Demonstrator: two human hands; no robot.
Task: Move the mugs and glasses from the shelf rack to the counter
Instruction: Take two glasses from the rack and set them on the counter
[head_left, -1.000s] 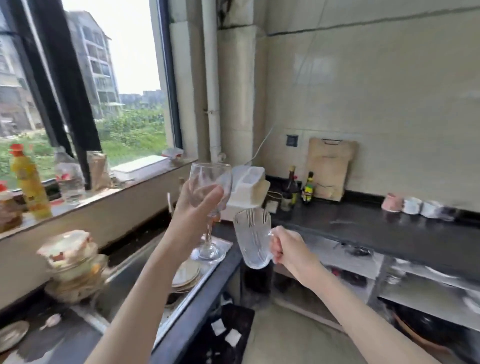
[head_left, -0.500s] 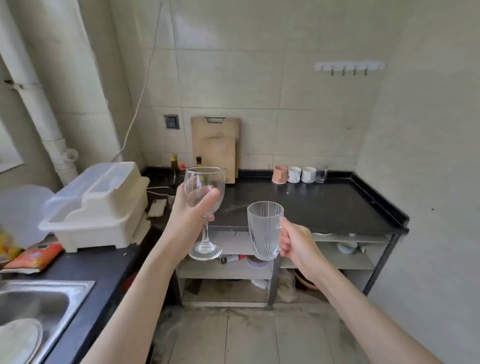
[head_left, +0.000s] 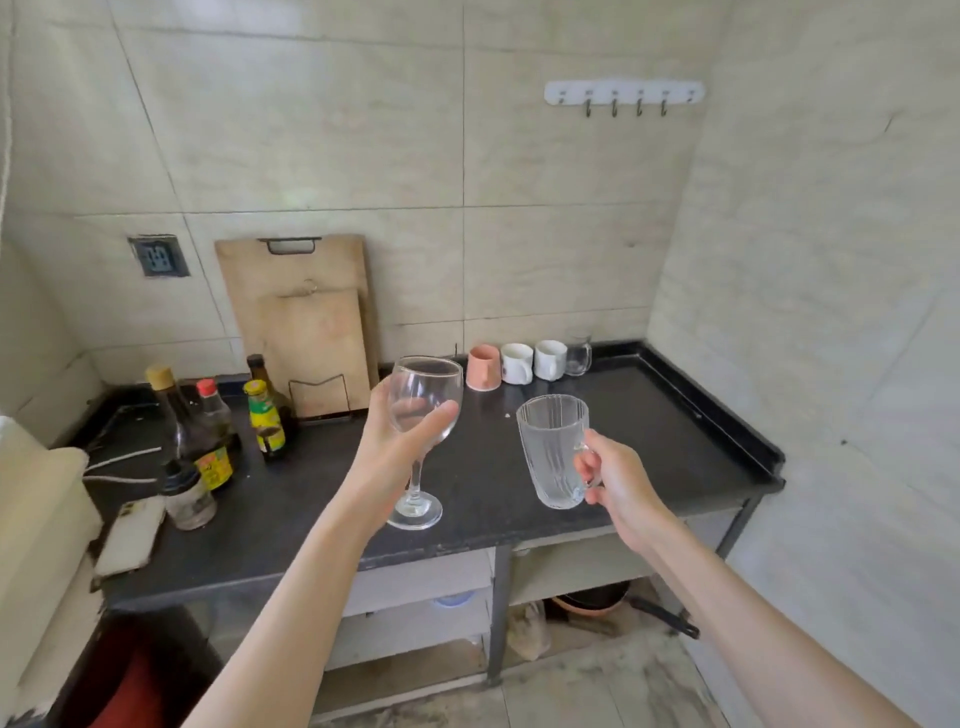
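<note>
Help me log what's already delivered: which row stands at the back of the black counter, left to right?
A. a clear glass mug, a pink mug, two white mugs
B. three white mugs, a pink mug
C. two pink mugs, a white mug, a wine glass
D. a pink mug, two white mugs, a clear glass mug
D: by the wall stand the pink mug, two white mugs, then the clear glass mug.

Beige tiled walls (head_left: 519, 156) meet above a grimy tiled floor (head_left: 597, 691).
</note>
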